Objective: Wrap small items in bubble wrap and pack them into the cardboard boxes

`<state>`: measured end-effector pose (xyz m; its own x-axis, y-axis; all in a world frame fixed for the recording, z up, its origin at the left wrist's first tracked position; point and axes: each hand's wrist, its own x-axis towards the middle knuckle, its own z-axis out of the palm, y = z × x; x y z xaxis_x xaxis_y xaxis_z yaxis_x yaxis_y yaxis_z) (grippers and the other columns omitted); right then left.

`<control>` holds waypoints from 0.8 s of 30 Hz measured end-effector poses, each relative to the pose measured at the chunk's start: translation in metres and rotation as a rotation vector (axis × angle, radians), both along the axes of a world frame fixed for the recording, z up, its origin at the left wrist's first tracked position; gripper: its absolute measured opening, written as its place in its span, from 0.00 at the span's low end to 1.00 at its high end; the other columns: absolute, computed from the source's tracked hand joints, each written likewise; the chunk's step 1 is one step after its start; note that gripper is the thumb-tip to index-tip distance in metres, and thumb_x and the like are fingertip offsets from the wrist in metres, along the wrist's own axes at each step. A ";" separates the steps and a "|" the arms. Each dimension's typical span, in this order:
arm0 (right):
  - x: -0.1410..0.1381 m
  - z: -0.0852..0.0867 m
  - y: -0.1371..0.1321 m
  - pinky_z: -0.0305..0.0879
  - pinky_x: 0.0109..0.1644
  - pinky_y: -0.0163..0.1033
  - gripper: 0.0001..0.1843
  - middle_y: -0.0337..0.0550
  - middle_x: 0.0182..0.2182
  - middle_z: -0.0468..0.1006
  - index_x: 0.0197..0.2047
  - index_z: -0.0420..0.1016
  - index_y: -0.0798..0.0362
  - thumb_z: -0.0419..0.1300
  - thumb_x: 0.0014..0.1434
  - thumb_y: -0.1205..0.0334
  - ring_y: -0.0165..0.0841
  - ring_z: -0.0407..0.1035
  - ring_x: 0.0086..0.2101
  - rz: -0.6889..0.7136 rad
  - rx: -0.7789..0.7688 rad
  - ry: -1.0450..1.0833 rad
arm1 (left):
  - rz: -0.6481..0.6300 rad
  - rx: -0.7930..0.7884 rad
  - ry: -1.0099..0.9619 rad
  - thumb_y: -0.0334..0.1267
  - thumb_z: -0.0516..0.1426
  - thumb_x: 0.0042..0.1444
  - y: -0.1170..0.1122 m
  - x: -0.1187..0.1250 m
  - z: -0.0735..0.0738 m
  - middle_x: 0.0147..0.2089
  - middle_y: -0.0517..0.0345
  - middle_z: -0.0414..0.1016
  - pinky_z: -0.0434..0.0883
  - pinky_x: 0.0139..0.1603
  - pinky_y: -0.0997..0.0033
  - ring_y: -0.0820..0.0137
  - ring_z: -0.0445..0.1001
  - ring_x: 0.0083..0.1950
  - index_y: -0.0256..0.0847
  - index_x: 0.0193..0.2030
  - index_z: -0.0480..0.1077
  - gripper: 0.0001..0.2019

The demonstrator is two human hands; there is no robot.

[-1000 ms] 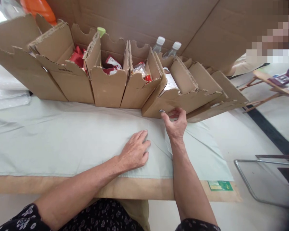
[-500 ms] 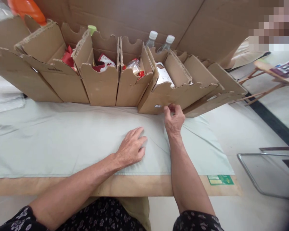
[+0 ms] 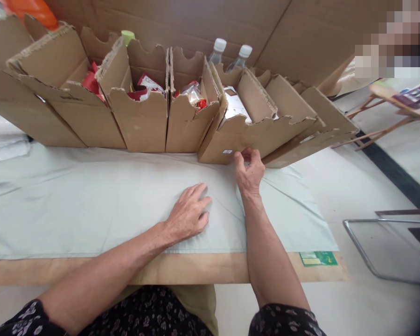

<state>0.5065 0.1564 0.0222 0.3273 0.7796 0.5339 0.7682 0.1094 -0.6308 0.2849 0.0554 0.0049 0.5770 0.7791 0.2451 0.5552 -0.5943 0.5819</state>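
Carefully pinch the lower front edge of the tilted cardboard box [image 3: 248,135] with right hand [image 3: 249,173], fingers curled on the edge, steady and slow; keep left hand [image 3: 189,213] flat, open and empty on the pale cloth [image 3: 73,200], bracing

orange rounded plastic object [image 3: 35,10] getting cut off by top edge; two clear white-capped bottles [image 3: 231,52] sitting mostly hidden behind brown cardboard boxes [image 3: 182,126].
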 end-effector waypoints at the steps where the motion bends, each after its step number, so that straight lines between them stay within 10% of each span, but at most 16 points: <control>1: -0.002 0.000 0.000 0.69 0.50 0.49 0.25 0.43 0.34 0.81 0.41 0.68 0.49 0.57 0.61 0.34 0.41 0.78 0.36 -0.004 -0.022 0.003 | -0.002 -0.001 0.001 0.29 0.58 0.57 0.000 0.000 0.000 0.73 0.35 0.65 0.67 0.71 0.37 0.45 0.65 0.73 0.38 0.51 0.76 0.16; 17: -0.009 0.006 0.000 0.68 0.51 0.50 0.29 0.45 0.30 0.81 0.33 0.67 0.48 0.61 0.53 0.28 0.43 0.77 0.36 -0.136 -0.179 -0.039 | -0.003 0.005 0.035 0.29 0.57 0.58 0.000 0.001 0.003 0.73 0.33 0.65 0.66 0.72 0.38 0.45 0.65 0.74 0.36 0.52 0.77 0.16; 24: 0.003 0.001 0.003 0.68 0.49 0.48 0.20 0.47 0.29 0.81 0.30 0.70 0.49 0.50 0.62 0.43 0.44 0.76 0.38 -0.118 -0.171 0.032 | -0.011 -0.003 0.003 0.29 0.57 0.58 0.000 0.000 0.000 0.73 0.33 0.64 0.66 0.72 0.37 0.45 0.64 0.74 0.37 0.51 0.77 0.15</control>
